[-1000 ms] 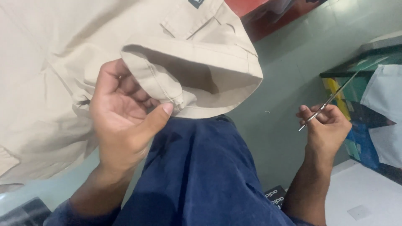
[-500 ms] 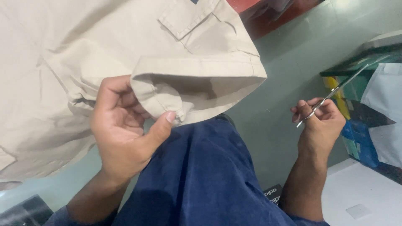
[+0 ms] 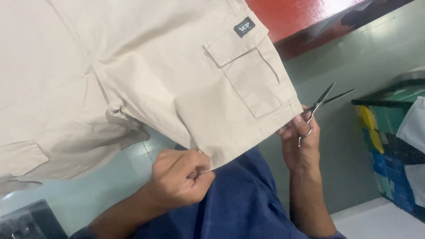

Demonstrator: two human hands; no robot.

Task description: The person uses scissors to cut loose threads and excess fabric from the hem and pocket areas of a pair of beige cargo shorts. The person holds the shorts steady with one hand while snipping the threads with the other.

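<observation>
While my left hand (image 3: 179, 177) pinches the hem of the beige shorts (image 3: 146, 79), fingers shut tight on it, the cloth hangs spread for inspection. My right hand (image 3: 301, 141) grips small scissors (image 3: 325, 99) (blades parted) at the hem's other corner. Earlier the leg opening gaped; now it lies flat, scissors closer.

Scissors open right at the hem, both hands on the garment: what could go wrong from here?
1. The scissors stand open in the right hand, blades beside the corner of the beige garment. A slip could nick the hem or the cargo pocket.
2. The left hand pinches the lower edge in a fist; if that grip slackens, the cloth may sag toward the blades.
3. The right hand's fingers touch the hem close to the blades, so they might get cut.
</observation>
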